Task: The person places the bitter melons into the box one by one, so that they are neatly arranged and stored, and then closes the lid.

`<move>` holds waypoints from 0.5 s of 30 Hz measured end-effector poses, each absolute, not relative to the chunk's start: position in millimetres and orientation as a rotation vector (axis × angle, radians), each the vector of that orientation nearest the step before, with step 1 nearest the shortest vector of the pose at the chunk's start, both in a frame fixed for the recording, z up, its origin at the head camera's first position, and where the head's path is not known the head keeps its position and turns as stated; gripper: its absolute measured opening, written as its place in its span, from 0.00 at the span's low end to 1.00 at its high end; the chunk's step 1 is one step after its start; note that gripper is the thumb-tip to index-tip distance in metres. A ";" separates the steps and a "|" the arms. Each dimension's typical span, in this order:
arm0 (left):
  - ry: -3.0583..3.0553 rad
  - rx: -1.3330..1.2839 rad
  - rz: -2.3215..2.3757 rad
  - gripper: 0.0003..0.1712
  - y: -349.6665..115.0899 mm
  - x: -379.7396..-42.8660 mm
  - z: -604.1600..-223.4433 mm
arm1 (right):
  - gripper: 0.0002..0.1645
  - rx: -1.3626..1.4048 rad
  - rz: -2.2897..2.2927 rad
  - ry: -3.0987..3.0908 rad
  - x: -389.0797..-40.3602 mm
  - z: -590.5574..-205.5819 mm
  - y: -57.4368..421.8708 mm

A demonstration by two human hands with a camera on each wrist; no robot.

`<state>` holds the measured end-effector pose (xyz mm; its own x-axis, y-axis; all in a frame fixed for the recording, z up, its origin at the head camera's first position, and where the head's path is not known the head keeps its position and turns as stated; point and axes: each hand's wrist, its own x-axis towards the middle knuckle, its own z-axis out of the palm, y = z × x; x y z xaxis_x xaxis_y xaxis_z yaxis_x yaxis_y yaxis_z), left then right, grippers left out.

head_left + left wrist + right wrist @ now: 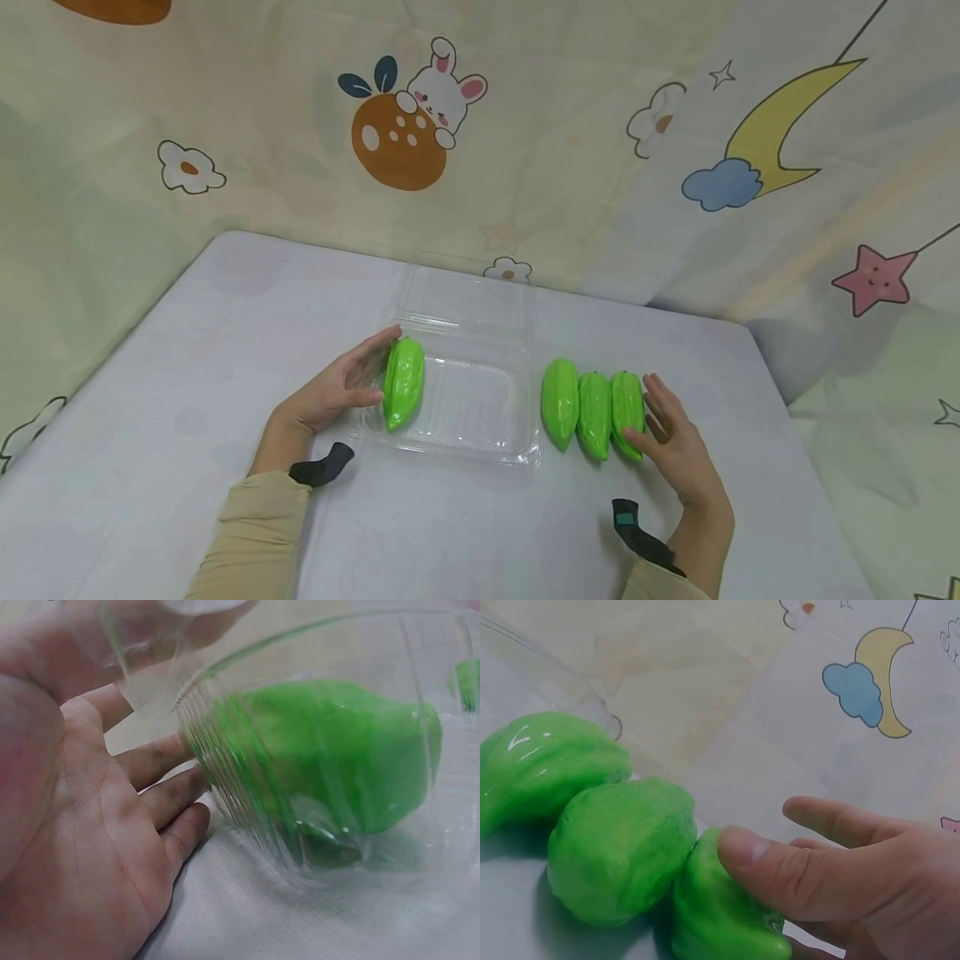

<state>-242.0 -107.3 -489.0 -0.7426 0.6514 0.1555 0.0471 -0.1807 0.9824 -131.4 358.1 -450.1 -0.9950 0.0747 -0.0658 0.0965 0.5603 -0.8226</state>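
Observation:
One glossy green ridged fruit, shaped like a star fruit (403,383), lies lengthwise along the left side inside a clear plastic box (480,454). My left hand (341,387) is at the box's left wall, fingers loosely extended; in the left wrist view its fingertips (176,796) meet the outside of that wall. To the right of the box, three similar fruits (560,404) lie side by side on the table. My right hand (678,446) is beside the rightmost fruit (627,408), its thumb (754,859) overlapping that fruit's near side and its fingers extended beyond it.
The box's lid (465,300) is folded back toward the patterned cloth wall (562,167). A white table (465,533) lies beneath everything, with its back edge close to the cloth. Black straps (322,467) sit at both wrists.

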 end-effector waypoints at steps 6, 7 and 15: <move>1.686 0.799 1.967 0.53 -107.8 -242.2 -489.1 | 0.56 0.172 -1.449 2.735 -132.6 -449.7 356.5; 1.691 0.797 1.965 0.53 -107.8 -242.5 -489.5 | 0.56 0.168 -1.451 2.733 -132.7 -450.3 356.8; 1.699 0.783 1.964 0.53 -107.6 -242.2 -487.9 | 0.56 0.113 -1.415 2.750 -133.6 -454.0 359.4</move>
<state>-242.2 -107.6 -487.9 -0.7501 0.6466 0.1386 0.0439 -0.1605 0.9861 -133.6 359.4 -454.0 -0.9962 0.0437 -0.0751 0.0865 0.5792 -0.8106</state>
